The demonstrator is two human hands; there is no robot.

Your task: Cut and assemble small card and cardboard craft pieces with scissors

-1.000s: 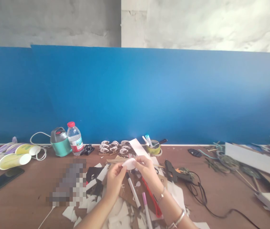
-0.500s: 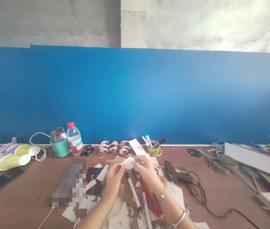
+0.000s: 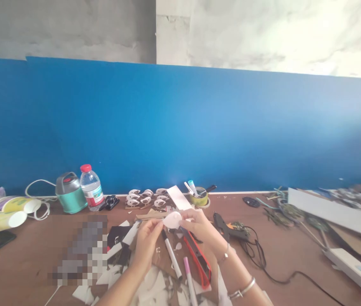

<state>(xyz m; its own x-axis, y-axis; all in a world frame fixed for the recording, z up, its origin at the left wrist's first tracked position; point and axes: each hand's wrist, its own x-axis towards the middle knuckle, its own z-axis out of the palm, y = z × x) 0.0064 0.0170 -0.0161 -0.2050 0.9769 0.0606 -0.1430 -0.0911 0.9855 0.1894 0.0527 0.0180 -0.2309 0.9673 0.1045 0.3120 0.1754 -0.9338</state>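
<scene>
A small white teardrop-shaped cutout (image 3: 172, 220), which looks like paper, is held up over the cluttered middle of the table. My left hand (image 3: 148, 241) pinches its pointed left tip between thumb and forefinger. At the rounded right end, my right hand (image 3: 202, 227) grips it with thumb and fingers. Beneath my hands lie a white marker (image 3: 172, 257), a pink-capped marker (image 3: 189, 278) and a red utility knife (image 3: 198, 260). White paper scraps (image 3: 150, 289) are strewn around them. Behind, several white bird-head-like shapes with dark marks (image 3: 147, 199) stand in rows.
A glue gun (image 3: 227, 229) with a black cord lies right of my hands. Green tape (image 3: 199, 199) holds pens at the back. A water bottle (image 3: 91, 189), a teal-and-grey device (image 3: 70, 195) and paper cups (image 3: 4, 223) stand or lie left. A power strip (image 3: 355, 272) sits right.
The view has shifted slightly right, so things on the table sit further left. The white cutout now shows more of its flat face between my fingers; both hands still hold it.
</scene>
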